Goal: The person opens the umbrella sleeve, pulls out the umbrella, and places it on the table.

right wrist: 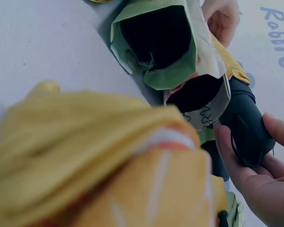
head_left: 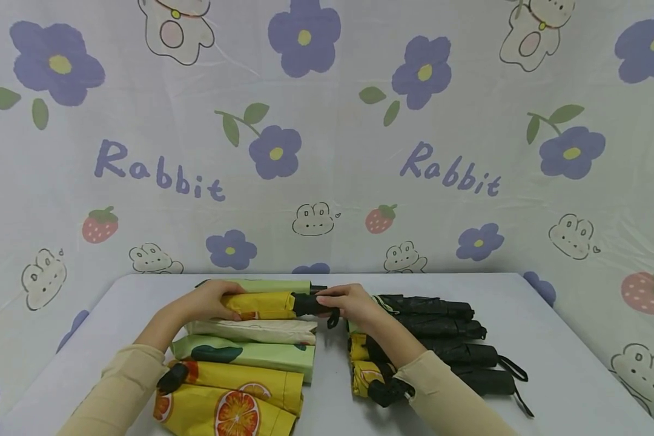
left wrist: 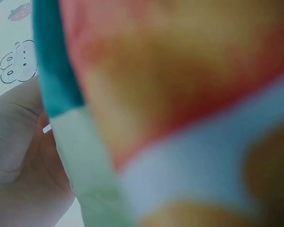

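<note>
At the back of the left row, my left hand [head_left: 214, 300] grips the left end of a yellow umbrella sleeve [head_left: 264, 306]. A black folded umbrella [head_left: 307, 304] sticks out of the sleeve's right end, and my right hand [head_left: 354, 304] pinches its tip between thumb and fingers. The right wrist view shows the umbrella's rounded black end [right wrist: 246, 123] with a wrist loop, resting against the fingers. In the left wrist view the left hand [left wrist: 19, 156] is partly hidden behind blurred fabric.
In front lie a cream sleeve [head_left: 253, 330], a green sleeve [head_left: 261, 356] and orange-printed yellow sleeves [head_left: 261, 409]. Another green sleeve [head_left: 272, 286] lies behind. Several black folded umbrellas [head_left: 469, 353] are rowed at right, under my right forearm. A printed curtain [head_left: 327, 181] hangs behind the white table [head_left: 545, 339].
</note>
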`<state>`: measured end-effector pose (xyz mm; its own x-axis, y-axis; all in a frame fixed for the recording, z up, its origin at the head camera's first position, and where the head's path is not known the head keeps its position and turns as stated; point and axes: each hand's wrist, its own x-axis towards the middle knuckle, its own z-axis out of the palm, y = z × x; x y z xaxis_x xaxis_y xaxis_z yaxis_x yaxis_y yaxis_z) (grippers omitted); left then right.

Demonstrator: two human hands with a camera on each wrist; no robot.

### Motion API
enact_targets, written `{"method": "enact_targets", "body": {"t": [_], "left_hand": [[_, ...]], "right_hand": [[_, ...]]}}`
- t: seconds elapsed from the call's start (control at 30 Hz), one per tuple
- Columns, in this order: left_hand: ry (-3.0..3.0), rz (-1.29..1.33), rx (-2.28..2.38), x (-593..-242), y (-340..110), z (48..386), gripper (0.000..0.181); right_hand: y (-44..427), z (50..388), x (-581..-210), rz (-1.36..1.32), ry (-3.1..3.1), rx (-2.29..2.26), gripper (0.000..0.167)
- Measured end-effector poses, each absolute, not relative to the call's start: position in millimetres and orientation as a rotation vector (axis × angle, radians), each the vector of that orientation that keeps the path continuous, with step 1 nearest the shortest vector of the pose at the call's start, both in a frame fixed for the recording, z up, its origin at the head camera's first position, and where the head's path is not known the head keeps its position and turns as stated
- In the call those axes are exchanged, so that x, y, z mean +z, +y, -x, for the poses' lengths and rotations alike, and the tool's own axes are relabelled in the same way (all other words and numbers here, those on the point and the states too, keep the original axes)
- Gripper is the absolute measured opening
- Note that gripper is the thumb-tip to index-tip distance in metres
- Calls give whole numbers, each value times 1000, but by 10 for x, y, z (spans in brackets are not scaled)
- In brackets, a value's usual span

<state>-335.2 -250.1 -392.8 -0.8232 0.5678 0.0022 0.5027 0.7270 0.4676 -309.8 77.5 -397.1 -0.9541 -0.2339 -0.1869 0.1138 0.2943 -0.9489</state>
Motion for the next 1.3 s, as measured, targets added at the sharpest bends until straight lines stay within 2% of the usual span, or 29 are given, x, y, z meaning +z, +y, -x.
{"method": "enact_targets", "body": {"t": [0.9,1.3], "left_hand": [[2774,-937,662,-3916,-2518,3341,45],[2706,-837,677,-3941,-2481,3321,56]], "right_hand": [[1074,3112,-3936,115,2218,-1734,35],[1084,3109,-3941,147,2140,-1787,35]]}}
